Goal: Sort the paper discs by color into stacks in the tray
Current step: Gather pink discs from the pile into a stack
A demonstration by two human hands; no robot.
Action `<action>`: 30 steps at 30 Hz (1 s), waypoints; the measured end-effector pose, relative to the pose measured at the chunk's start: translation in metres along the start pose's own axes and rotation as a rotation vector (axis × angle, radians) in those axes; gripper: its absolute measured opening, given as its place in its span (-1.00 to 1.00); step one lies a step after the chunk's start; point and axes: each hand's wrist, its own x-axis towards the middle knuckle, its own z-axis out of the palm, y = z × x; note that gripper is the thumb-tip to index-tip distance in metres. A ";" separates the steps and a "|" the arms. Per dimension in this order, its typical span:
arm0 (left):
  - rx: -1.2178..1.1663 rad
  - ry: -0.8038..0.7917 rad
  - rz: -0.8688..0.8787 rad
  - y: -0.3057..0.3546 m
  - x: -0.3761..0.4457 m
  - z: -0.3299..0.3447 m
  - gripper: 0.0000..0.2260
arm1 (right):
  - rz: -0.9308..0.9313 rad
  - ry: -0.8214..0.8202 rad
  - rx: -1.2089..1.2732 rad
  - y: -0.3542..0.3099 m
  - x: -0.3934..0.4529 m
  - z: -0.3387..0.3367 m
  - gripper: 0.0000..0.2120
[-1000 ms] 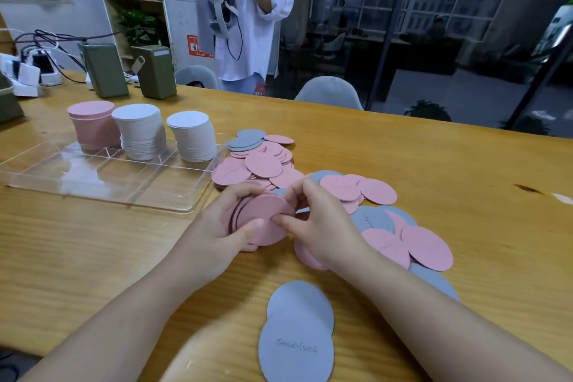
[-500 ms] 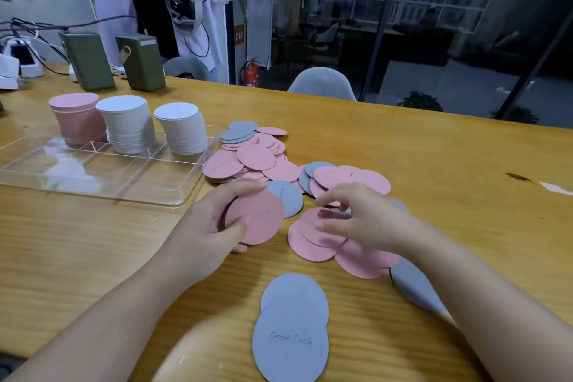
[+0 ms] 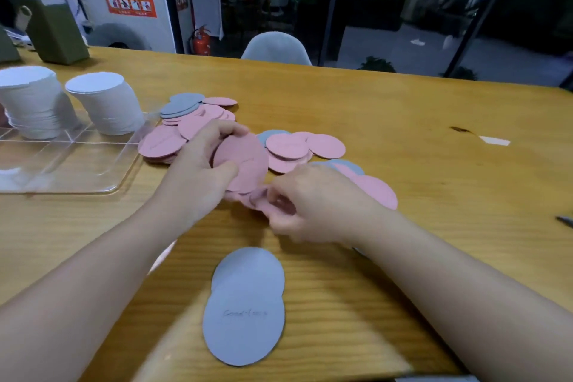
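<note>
Two white stacks (image 3: 105,105) already stand in the tray (image 3: 71,164) at far left, while the left hand (image 3: 198,177) fingers clamp gathered pink discs (image 3: 245,161), the right hand (image 3: 313,205) pinches another, and many pink and grey discs (image 3: 245,304) lie unsorted on the surface.

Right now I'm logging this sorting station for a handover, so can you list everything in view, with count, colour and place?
white disc stacks: two, white, standing in the tray's far compartments
tray: one, clear plastic, left on the table
pink discs: many, loose pile mid-table
blue-grey discs: a few, mixed through the pile
near blue-grey discs: two overlapping, table's near edge, the nearer one with handwriting
table: one, wooden
green boxes: one whole, another cut off, far left
chair: one, pale grey, behind the table
fire extinguisher: one, red, on the floor
left hand: grips a bunch of pink discs
right hand: pinches pink discs, blurred
</note>
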 end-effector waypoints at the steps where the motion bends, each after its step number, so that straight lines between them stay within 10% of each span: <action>1: 0.014 -0.005 0.018 0.002 0.005 0.004 -0.43 | -0.036 0.045 -0.015 0.000 -0.002 0.000 -0.73; 8: -0.156 0.055 -0.013 0.006 0.021 0.024 -0.45 | 0.053 0.308 0.252 0.031 -0.006 0.001 -0.68; 16: -0.315 -0.112 -0.035 -0.005 0.008 0.029 -0.87 | 0.434 0.251 0.717 0.043 -0.002 0.002 -0.85; 20: -0.250 -0.171 0.021 -0.009 0.005 0.035 -0.63 | 0.498 0.237 1.045 0.038 -0.002 0.002 -0.80; 25: -0.222 -0.176 -0.018 -0.011 0.004 0.031 -0.50 | 0.410 0.022 0.656 0.053 -0.011 -0.012 -0.84; 30: -0.233 -0.142 -0.058 -0.009 0.005 0.026 -0.50 | 0.452 -0.315 0.422 0.064 -0.032 -0.023 -0.48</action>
